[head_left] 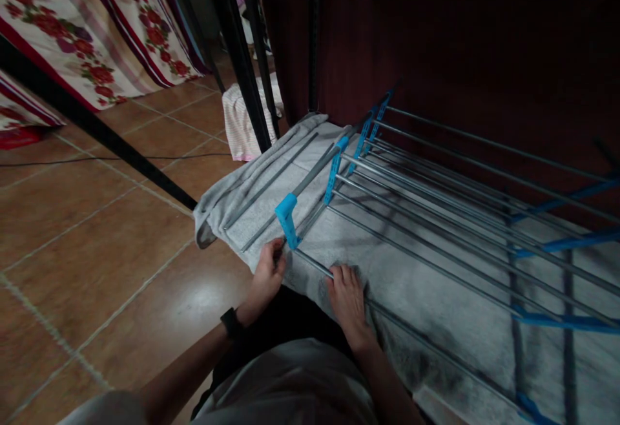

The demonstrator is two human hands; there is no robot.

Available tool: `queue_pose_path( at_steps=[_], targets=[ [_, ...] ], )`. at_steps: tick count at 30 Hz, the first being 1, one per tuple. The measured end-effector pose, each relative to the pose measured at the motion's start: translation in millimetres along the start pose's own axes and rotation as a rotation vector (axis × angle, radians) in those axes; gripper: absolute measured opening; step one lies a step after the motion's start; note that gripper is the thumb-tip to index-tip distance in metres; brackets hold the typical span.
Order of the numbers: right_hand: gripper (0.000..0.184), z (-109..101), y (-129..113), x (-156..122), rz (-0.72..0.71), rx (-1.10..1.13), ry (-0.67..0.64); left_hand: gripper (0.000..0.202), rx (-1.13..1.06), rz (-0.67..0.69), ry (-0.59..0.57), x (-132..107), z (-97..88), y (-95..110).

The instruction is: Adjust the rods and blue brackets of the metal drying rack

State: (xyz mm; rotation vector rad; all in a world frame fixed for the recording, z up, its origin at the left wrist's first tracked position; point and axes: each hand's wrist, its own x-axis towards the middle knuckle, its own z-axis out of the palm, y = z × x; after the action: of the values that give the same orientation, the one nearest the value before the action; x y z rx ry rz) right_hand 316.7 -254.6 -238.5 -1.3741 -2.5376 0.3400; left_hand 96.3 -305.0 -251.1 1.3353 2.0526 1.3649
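Observation:
A grey towel (426, 302) lies spread under the metal rods of a drying rack (436, 199) with blue plastic joints. My left hand (268, 276) is closed around the near rod by a blue joint (287, 217), pinching the towel's edge there. My right hand (346, 299) lies on the towel just below the front rod, its fingers curled onto the cloth. A dark watch (231, 323) sits on my left wrist.
Brown floor tiles (106, 250) stretch to the left, crossed by a thin cable (97, 159). Black poles (242, 57) rise behind the rack. A floral cloth (87, 24) hangs at the upper left, and a pink striped cloth (239, 124) hangs near the poles.

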Motion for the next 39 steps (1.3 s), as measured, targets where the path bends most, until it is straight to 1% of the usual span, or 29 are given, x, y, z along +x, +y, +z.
queue_pose_path(
  at_steps=[2, 4, 8, 11, 14, 19, 24, 28, 34, 39],
  targets=[
    [0.018, 0, 2, 3, 0.006, 0.016, -0.02, 0.037, -0.002, 0.012, -0.063, 8, 9.7, 3],
    [0.017, 1, 4, 4, 0.006, 0.036, -0.036, 0.036, 0.024, 0.027, -0.092, 11, 18.9, 3],
    [0.018, 1, 5, 2, 0.023, 0.033, -0.052, 0.034, 0.061, 0.05, -0.07, 11, 27.8, -4],
    [0.018, 0, 4, 1, 0.017, 0.03, -0.046, 0.032, 0.066, 0.062, -0.073, 13, 27.9, -7],
    [0.02, -2, 4, 3, 0.012, 0.018, -0.041, 0.031, 0.066, 0.046, -0.077, 16, 27.5, -7],
    [0.024, -6, 3, 5, 0.019, 0.001, -0.094, 0.03, 0.076, 0.014, -0.05, 20, 29.0, -5],
    [0.022, -9, 2, 6, 0.013, -0.005, -0.096, 0.031, 0.095, 0.007, -0.023, 20, 31.4, -3],
    [0.022, -11, 1, 6, 0.003, -0.003, -0.098, 0.028, 0.084, -0.016, -0.009, 19, 33.2, -2],
    [0.026, -10, 2, 7, -0.002, -0.024, -0.136, 0.023, 0.07, -0.017, 0.014, 19, 34.3, -1],
    [0.025, -7, 3, 7, -0.001, -0.028, -0.14, 0.025, 0.097, -0.003, 0.021, 19, 35.0, 0]
  ],
)
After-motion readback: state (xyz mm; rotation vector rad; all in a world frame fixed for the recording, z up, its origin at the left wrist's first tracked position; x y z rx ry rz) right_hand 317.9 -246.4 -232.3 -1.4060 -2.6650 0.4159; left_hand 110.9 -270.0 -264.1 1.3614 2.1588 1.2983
